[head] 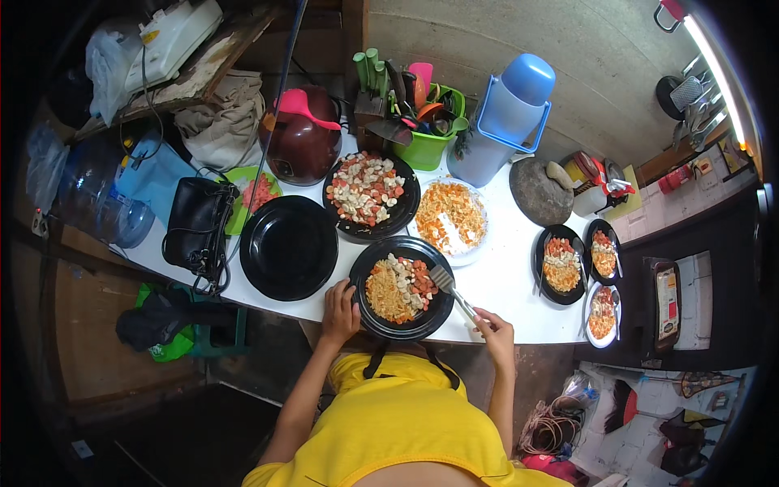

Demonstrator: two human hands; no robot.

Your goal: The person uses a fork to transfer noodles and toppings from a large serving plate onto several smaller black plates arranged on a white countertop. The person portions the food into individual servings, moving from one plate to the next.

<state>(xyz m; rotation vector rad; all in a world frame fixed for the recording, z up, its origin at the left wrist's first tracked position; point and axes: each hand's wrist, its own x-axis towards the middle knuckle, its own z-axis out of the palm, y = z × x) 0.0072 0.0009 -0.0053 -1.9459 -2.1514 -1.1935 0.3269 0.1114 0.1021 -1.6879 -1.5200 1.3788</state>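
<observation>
My left hand grips the left rim of a black plate at the table's front edge. Orange-tinted fried rice fills the left side of that plate. To its right lie pale cooked pieces and sliced red sausage. In my right hand is the handle of a metal serving utensil, whose slotted head is over the plate's right side, by the sausage. Beyond stand a black plate of mixed sausage and pale pieces and a white plate of fried rice.
Left of my plate sits a bare black plate, beside a black handbag. Filled plates with cutlery stand at the right. A rice cooker, green utensil bin, blue jug and stone mortar line the back.
</observation>
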